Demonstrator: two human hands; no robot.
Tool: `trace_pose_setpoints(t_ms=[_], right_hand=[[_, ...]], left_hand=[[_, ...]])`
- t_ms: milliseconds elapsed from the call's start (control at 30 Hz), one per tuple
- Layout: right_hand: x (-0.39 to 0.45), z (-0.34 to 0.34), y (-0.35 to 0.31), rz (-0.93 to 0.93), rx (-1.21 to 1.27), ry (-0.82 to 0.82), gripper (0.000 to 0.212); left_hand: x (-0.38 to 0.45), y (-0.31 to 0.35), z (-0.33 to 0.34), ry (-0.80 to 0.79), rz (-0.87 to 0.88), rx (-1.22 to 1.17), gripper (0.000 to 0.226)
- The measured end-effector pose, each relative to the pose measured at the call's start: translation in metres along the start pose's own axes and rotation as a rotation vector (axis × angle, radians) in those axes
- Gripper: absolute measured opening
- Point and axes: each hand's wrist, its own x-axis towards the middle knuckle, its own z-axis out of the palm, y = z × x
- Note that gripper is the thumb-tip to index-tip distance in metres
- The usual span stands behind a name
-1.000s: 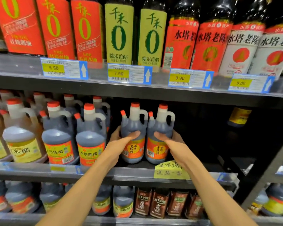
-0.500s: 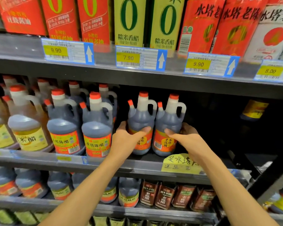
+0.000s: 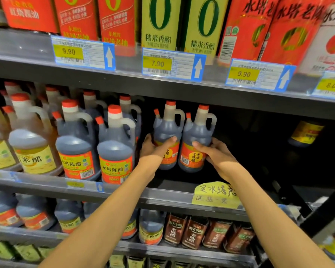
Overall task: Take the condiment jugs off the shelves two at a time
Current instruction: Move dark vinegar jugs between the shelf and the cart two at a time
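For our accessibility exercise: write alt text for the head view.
Two hands, left hand and right hand, each hold a dark vinegar jug side by side on the middle shelf; similar jugs stand left.

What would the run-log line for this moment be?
phase: lifting pair | left hand: grips left jug | right hand: grips right jug | jugs: side by side, above shelf

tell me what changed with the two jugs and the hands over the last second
Both hands kept their grip: the left hand on the left jug, the right hand on the right jug. The two jugs now look raised off the middle shelf. The larger jugs to the left stayed put.
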Motion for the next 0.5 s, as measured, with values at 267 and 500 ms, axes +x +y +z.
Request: trace_pose_setpoints(t_ms=[267,500], right_hand=[[0.025,0.006,0.003,-0.03,0.037,-0.036,0.05],[0.048,0.018,0.002,0.001,0.112,0.022,0.044]], left_hand=[[0.023,-0.002,0.003,-0.011,0.071,-0.072,0.085],[0.04,-0.008,0.009,-0.008,0.097,-0.185,0.063]])
